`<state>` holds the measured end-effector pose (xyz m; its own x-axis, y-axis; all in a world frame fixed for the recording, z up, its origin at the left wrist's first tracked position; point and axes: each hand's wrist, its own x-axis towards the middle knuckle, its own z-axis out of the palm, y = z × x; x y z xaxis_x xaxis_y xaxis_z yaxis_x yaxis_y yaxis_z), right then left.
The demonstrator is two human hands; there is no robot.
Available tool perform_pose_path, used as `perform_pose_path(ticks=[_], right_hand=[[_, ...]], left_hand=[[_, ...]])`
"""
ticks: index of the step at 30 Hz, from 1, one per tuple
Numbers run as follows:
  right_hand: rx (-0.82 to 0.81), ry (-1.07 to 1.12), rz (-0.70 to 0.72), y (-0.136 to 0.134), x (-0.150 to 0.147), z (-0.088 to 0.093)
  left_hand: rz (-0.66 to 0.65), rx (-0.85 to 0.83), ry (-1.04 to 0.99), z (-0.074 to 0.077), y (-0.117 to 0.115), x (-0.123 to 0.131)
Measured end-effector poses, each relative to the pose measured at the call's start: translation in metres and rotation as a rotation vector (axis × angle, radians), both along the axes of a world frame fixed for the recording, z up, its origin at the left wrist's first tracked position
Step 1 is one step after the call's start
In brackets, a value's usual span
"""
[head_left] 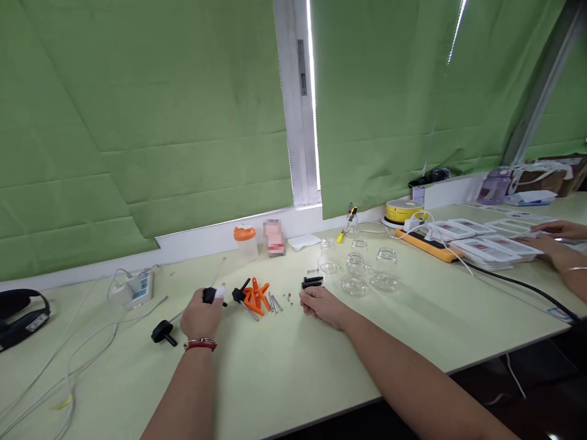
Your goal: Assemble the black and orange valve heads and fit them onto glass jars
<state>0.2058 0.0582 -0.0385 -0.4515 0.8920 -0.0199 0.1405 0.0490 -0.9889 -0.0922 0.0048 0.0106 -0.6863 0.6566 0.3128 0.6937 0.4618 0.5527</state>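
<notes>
Left hand (200, 316) clenched round a small black-and-white part (214, 294) that pokes out past the fingers, lifted just over the bench (293, 360), left of the parts pile; exact shape too small to tell. Red bracelet on that wrist, forearm coming in from the near edge. Right hand (321, 304) rests knuckles-down on the bench, fingers curled loosely, grip holding nothing I can see, just beside a pair of small black pieces (312, 282). Between the hands: orange plastic pieces (257, 296), a black knob on a rod (240, 296), a few metal pins (274, 302). Another black knob (161, 332) with a shaft lies left of the left hand. Clear glass jars (356, 269) stand behind the right hand. Another person's hands (548, 241) work on white trays (477, 244) far right.
</notes>
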Motion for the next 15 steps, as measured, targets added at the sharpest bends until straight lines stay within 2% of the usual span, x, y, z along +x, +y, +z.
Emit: perform_pose_path(ticks=[2,5,8,15], right_hand=[[0.004,-0.024,0.006,-0.001,0.000,0.001],[0.041,-0.068,0.013,-0.003,0.001,0.002],[0.083,-0.098,0.018,-0.004,0.001,0.002],[0.095,-0.116,0.027,-0.003,0.002,-0.002]], left_hand=[[0.072,-0.038,0.157,-0.001,0.001,-0.016],[0.090,-0.127,0.281,-0.008,0.002,-0.028],[0.098,-0.197,0.290,-0.015,0.003,-0.031],[0.152,-0.217,0.206,-0.022,0.004,-0.031]])
